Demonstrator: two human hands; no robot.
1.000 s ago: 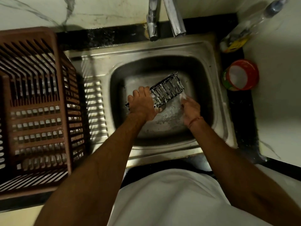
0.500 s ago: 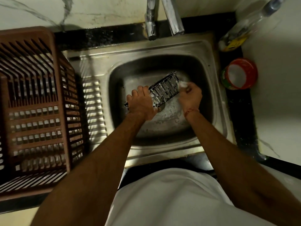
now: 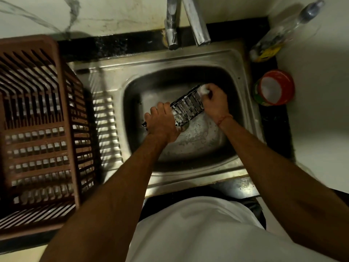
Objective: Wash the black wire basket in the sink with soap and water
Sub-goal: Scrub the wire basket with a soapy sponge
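Soapy wire basket (image 3: 187,108) inside sink (image 3: 243,103), gripped by left hand (image 3: 162,125); right hand (image 3: 215,103) pinching white scrubber (image 3: 203,89).

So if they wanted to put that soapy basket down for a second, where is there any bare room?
The ribbed drainboard, between the brown dish rack and the sink bowl, looks bare. So does the bowl floor near the front wall. The right counter is crowded: a red tub and a clear bottle. The left hand and right hand hold the wire basket mid-bowl.
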